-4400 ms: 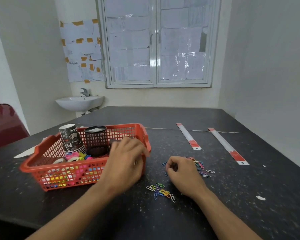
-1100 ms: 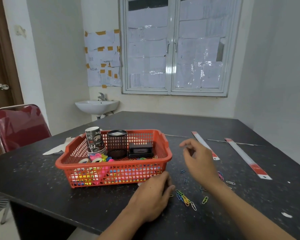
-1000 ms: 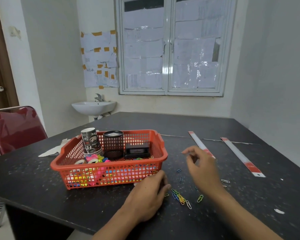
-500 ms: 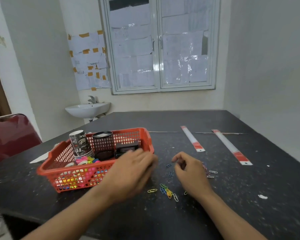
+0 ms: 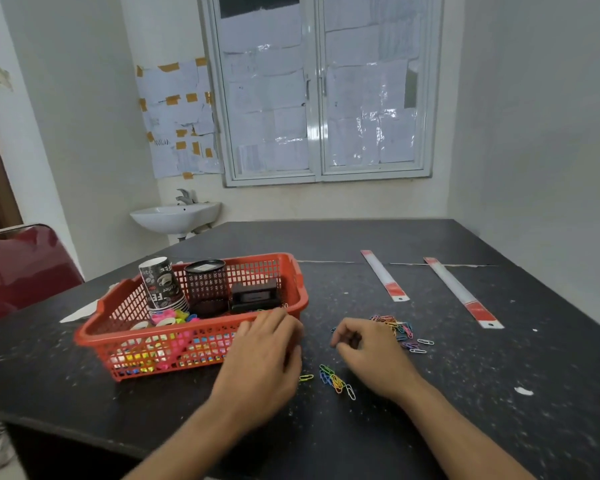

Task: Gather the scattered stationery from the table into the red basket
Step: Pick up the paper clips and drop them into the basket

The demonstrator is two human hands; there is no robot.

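Note:
The red basket [image 5: 96,337] stands on the black table [image 5: 499,427], left of centre. It holds a stack of paper cups [image 5: 161,285], a black mesh pot [image 5: 205,282], a black box [image 5: 255,294] and coloured tape rolls [image 5: 174,317]. My left hand [image 5: 260,368] reaches over the basket's near right corner, and its fingertips are blurred above the rim. My right hand [image 5: 371,355] rests on the table with fingers curled, thumb and forefinger pinching at paper clips. A small heap of coloured paper clips [image 5: 336,381] lies between my hands. A bigger heap of clips [image 5: 400,329] lies just beyond my right hand.
Two long white rulers with red ends, one [image 5: 385,277] nearer the middle and one [image 5: 461,294] further right, lie beyond the clips. A white scrap of paper [image 5: 80,311] lies behind the basket. A red chair [image 5: 18,268] stands at the table's left, and a sink [image 5: 175,216] hangs on the back wall.
My left hand has moved from the table in front of the basket up to its near right rim. My right hand came down from mid-air onto the table beside the clips.

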